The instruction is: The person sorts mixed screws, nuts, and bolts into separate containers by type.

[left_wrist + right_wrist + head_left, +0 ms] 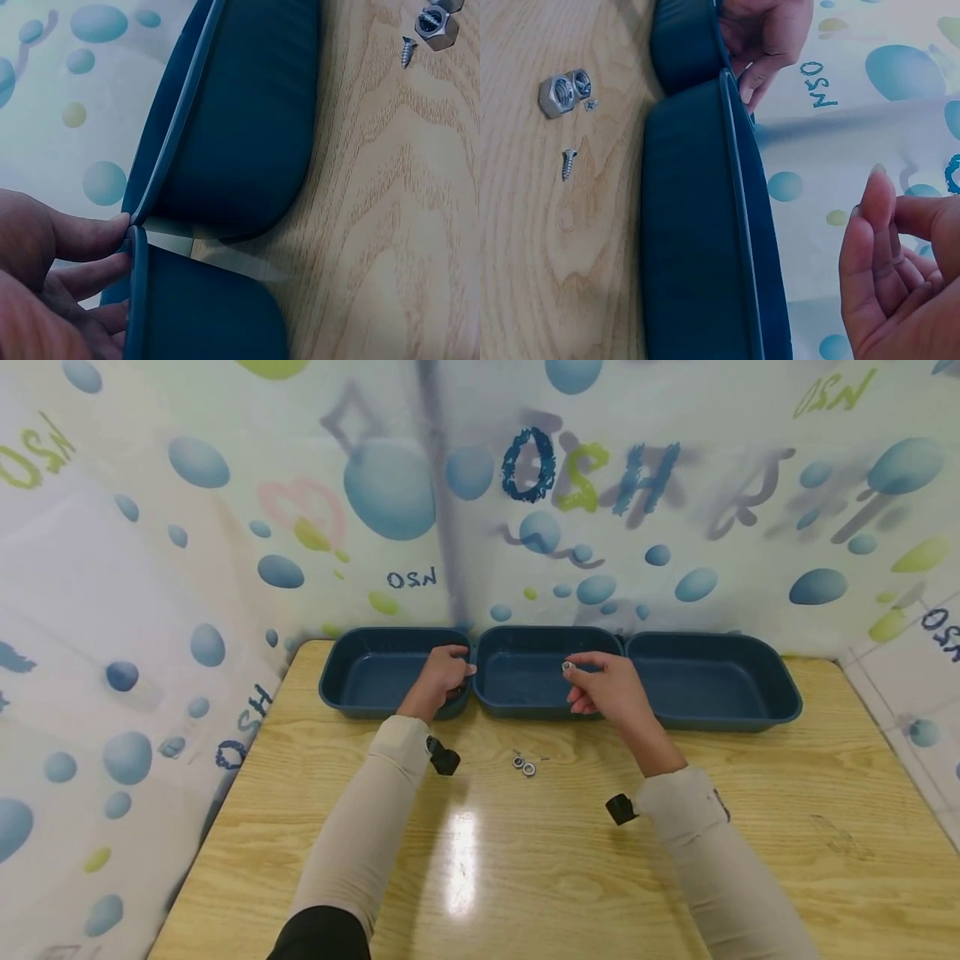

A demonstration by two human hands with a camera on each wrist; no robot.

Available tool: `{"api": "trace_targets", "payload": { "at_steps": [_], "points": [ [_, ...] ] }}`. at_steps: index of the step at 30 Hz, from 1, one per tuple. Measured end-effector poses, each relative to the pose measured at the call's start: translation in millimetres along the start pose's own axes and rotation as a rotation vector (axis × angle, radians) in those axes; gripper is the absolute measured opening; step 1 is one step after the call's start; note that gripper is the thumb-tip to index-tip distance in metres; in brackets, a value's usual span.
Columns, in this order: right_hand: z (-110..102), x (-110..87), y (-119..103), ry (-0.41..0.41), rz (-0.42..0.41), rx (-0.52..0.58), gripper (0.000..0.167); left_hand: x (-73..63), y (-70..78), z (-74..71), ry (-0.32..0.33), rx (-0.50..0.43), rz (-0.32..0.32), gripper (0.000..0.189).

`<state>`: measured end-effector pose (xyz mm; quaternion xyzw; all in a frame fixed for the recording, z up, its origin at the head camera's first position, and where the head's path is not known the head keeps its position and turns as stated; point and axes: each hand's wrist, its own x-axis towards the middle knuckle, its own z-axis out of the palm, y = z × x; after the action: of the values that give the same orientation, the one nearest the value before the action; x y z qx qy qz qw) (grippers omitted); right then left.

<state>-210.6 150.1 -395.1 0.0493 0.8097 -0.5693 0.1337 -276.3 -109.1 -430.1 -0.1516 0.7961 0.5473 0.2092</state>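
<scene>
My left hand (444,670) is at the right end of the left blue bin (352,708). In the left wrist view, its thumb and fingers pinch the rim where this bin meets the middle blue bin (525,711). My right hand (611,687) is over the right part of the middle bin, pinching a small metal nut (567,667) between thumb and fingertips; the fingers hide the nut in the right wrist view. On the table before the bins lie two hex nuts (529,770) (556,95) and two small screws (545,758) (568,163).
A third blue bin (720,725) stands at the right, in line with the other two. A patterned cloth wall (480,552) rises right behind the bins. The wooden table (570,877) extends toward me, with a bright light reflection on it.
</scene>
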Motion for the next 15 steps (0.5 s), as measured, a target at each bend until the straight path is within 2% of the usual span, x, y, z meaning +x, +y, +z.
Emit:
{"api": "trace_targets", "payload": {
  "at_steps": [7, 15],
  "points": [
    [2, 0.0, 2, 0.003, 0.012, -0.019, 0.039, 1.2, -2.6, 1.2, -0.003, -0.004, -0.011, 0.050],
    [13, -5.0, 10, -0.107, 0.027, -0.045, 0.034, 1.2, -0.1, 0.4, 0.003, -0.010, -0.005, 0.050]
  ]
}}
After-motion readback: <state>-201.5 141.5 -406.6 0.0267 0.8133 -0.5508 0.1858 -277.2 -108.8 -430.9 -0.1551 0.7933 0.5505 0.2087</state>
